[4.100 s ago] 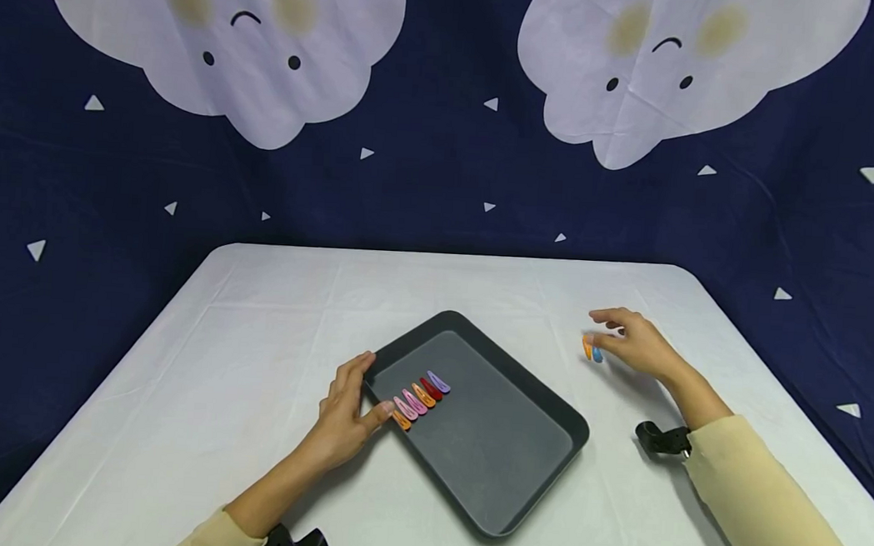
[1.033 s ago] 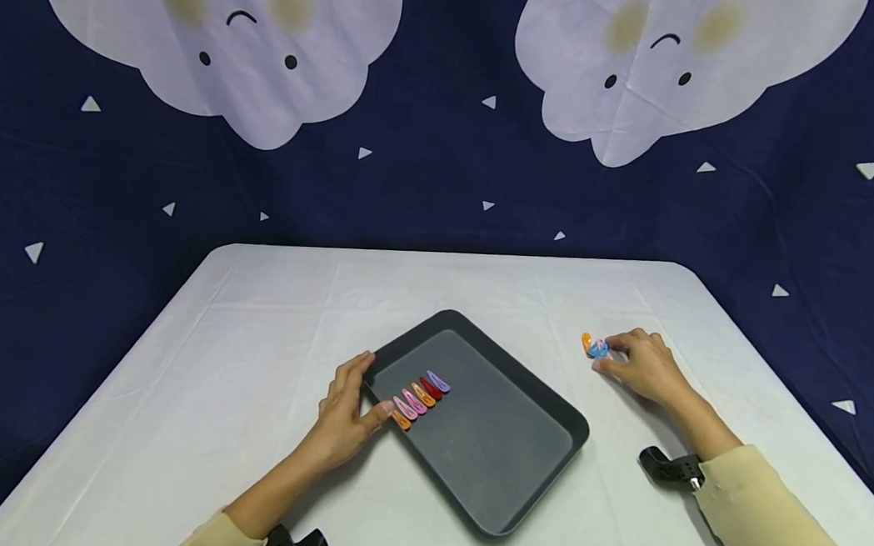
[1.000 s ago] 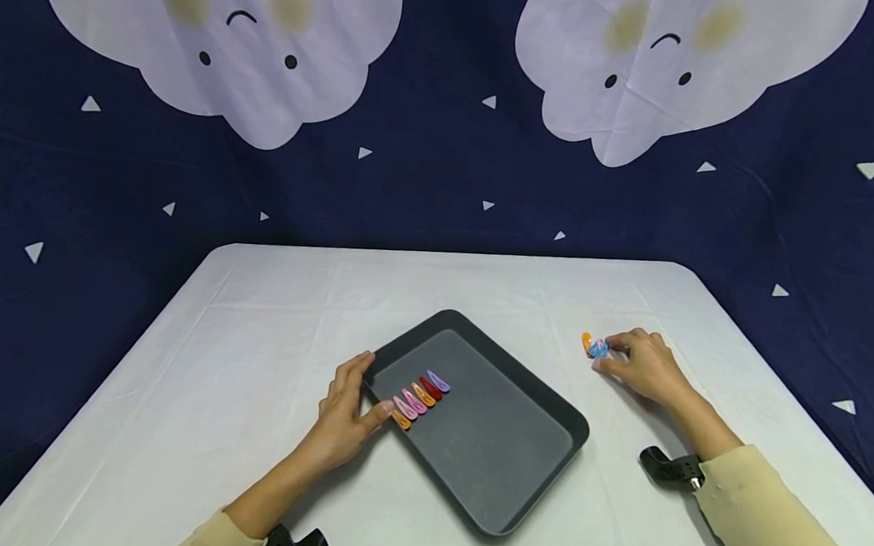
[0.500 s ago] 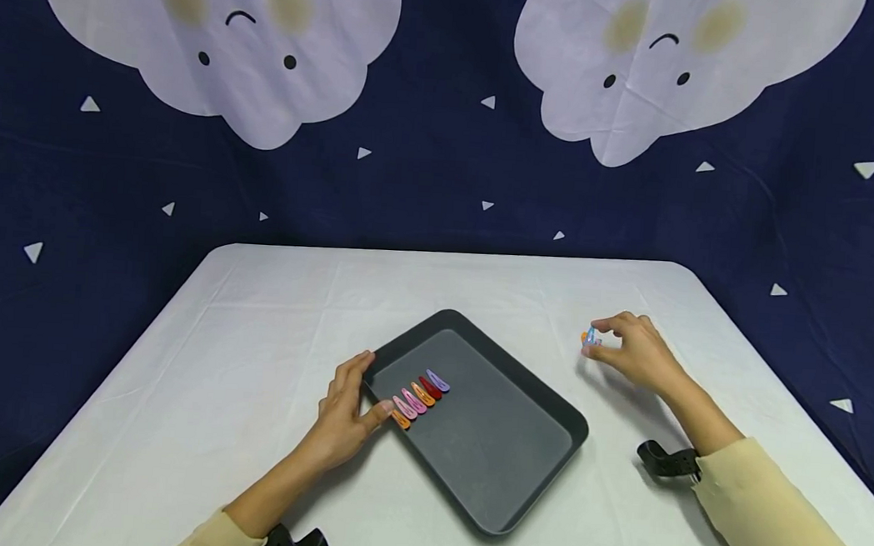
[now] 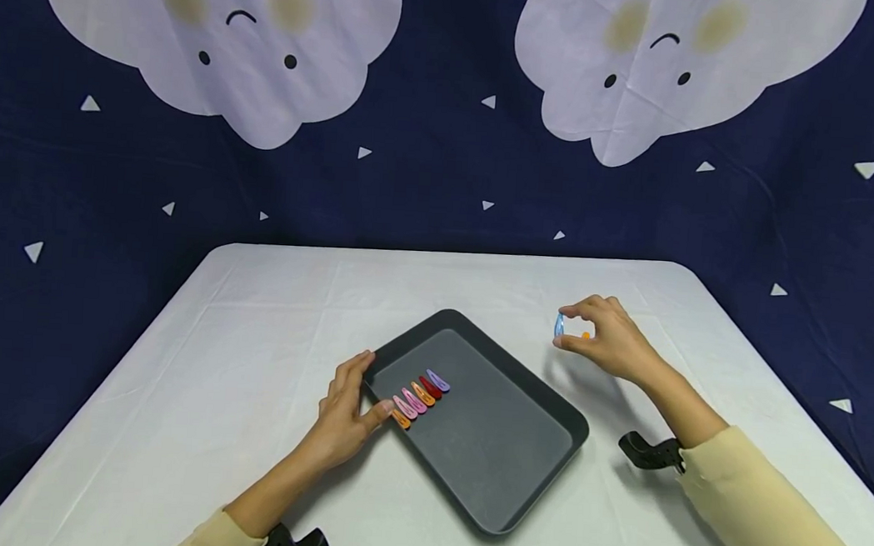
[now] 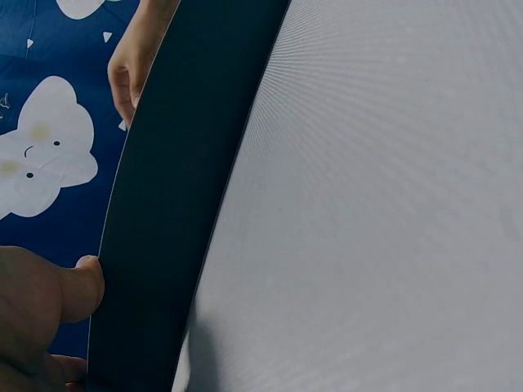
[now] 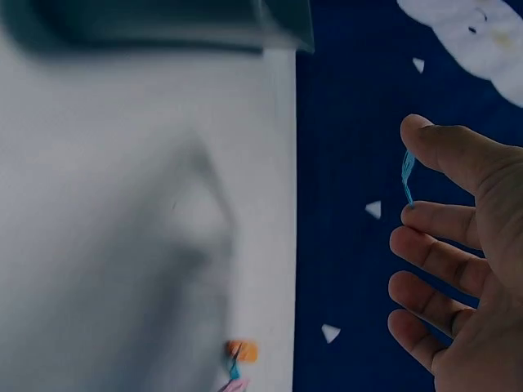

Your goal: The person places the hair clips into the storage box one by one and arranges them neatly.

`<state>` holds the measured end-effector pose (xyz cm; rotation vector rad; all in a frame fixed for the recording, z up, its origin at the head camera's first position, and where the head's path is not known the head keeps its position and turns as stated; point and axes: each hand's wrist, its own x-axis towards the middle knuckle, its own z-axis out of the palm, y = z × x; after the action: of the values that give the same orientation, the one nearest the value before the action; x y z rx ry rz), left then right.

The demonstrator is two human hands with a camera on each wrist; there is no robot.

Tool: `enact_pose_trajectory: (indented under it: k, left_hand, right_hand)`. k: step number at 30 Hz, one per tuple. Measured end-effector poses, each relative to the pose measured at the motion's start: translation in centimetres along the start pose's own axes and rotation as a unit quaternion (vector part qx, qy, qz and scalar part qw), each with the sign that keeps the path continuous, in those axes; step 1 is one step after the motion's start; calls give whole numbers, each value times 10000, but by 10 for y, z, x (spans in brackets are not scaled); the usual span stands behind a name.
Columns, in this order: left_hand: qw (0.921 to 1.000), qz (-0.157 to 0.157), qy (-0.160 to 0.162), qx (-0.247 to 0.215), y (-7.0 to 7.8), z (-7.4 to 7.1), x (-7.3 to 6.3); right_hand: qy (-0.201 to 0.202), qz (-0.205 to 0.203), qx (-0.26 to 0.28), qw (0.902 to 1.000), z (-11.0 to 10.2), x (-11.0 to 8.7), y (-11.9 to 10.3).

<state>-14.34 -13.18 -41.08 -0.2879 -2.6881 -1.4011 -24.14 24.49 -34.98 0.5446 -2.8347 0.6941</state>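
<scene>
My right hand (image 5: 613, 338) is raised over the table's right side, pinching a light blue snap hair clip (image 5: 559, 325) upright between thumb and index fingertip. In the right wrist view the other fingers are spread apart from the blue clip (image 7: 408, 173). My left hand (image 5: 346, 414) holds the left corner of a dark grey rectangular tray (image 5: 502, 444), thumb over the rim. Inside the tray, near that thumb, several hair clips lie in a slanted row: orange, pink, red and a purple clip (image 5: 439, 381) at the far end.
Behind my right hand an orange clip (image 5: 586, 336) lies on the white table (image 5: 251, 362); the right wrist view also shows a blue and a pink clip (image 7: 234, 385) beside it. A dark blue cloth with clouds (image 5: 226, 35) hangs behind the table.
My right hand has picked up the blue hair clip from the small group on the table, lifted it and moved left toward the tray. The left hand and tray have stayed put.
</scene>
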Motion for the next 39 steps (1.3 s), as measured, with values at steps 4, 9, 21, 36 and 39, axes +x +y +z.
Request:
enact_pose_trajectory:
  k: [4,9,21,36,39]
  left_hand:
    - [10000,1,-2,10,0,0,0]
    - [10000,1,8,23,0,0,-1]
    - [10000,-12,-18,16,-1,1,0]
    - [10000,19,28,18,-1,1,0]
    - [9999,119,88,87,-2,2,1]
  right_hand:
    - [-59,-162,121,9998,2,4,-11]
    - [-79,-395,196,9990,5,8,-24]
    - [-330,-1148,431,9919,17,23,-50]
    - [-731,-1673,494,9820,40,43,-74]
    - [-833,-1773,502,9793,46,47,-76]
